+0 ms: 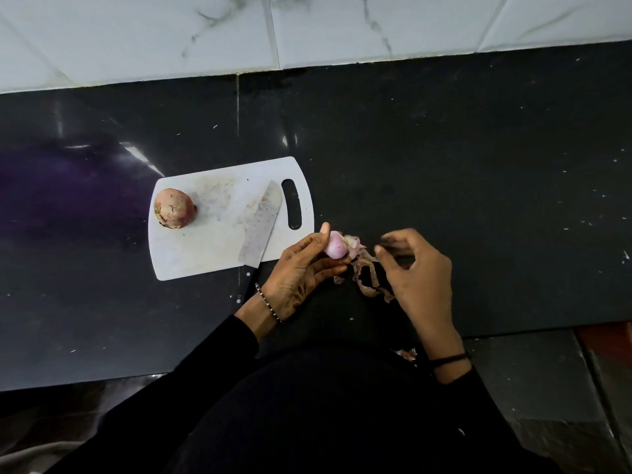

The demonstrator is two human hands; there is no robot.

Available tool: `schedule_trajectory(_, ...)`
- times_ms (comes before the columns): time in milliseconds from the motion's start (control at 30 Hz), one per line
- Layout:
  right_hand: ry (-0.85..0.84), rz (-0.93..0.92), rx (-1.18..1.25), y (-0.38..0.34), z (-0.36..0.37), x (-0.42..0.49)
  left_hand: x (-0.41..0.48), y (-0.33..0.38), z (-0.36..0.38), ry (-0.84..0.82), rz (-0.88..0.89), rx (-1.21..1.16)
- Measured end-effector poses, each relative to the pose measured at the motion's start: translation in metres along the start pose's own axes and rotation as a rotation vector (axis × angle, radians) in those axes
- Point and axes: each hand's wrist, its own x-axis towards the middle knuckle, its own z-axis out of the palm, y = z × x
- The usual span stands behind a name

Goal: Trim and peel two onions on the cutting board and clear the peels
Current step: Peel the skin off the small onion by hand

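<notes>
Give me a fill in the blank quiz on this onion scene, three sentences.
The brown-skinned onion rests on the white ____.
Right of it lies a broad-bladed ____.
The left hand grips a pink, partly peeled ____.
Missing: cutting board, knife, onion.

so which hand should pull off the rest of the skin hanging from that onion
Right. The right hand sits just beside the loose peel hanging off the onion, fingers curled toward it, while the left hand holds that onion, so its grip is taken.
</notes>
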Motion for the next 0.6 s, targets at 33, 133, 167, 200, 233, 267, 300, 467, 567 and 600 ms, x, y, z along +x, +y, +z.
schedule_trajectory(33,-0.007,-0.025,0.006,-0.003,0.0,0.0,0.001,-0.001,-0.001,-0.01,0.003,-0.006)
schedule_trajectory(133,-0.064,-0.099,0.099,-0.017,0.003,-0.001,0.001,-0.002,0.001,-0.033,0.003,-0.031)
schedule_trajectory(167,-0.111,-0.101,0.163,-0.024,0.005,-0.001,0.001,-0.002,0.002,-0.041,0.001,-0.035)
schedule_trajectory(200,-0.162,-0.099,0.219,-0.031,0.008,-0.001,0.002,-0.003,0.003,-0.053,0.0,-0.03)
schedule_trajectory(233,-0.213,-0.099,0.268,-0.039,0.01,-0.001,0.002,-0.004,0.004,-0.07,0.002,-0.023)
schedule_trajectory(267,-0.255,-0.099,0.304,-0.046,0.014,-0.001,0.002,-0.006,0.005,-0.087,0.005,-0.016)
schedule_trajectory(300,-0.291,-0.1,0.336,-0.054,0.017,-0.001,0.001,-0.008,0.007,-0.105,0.009,-0.015)
schedule_trajectory(467,-0.316,-0.079,0.29,-0.063,0.034,0.008,-0.004,-0.012,0.011,-0.197,-0.004,-0.068)
schedule_trajectory(567,-0.311,0.024,0.358,-0.057,0.038,0.013,-0.007,-0.011,0.012,-0.249,-0.002,-0.115)
schedule_trajectory(600,-0.319,0.065,0.378,-0.055,0.038,0.014,-0.008,-0.01,0.013,-0.265,-0.001,-0.126)
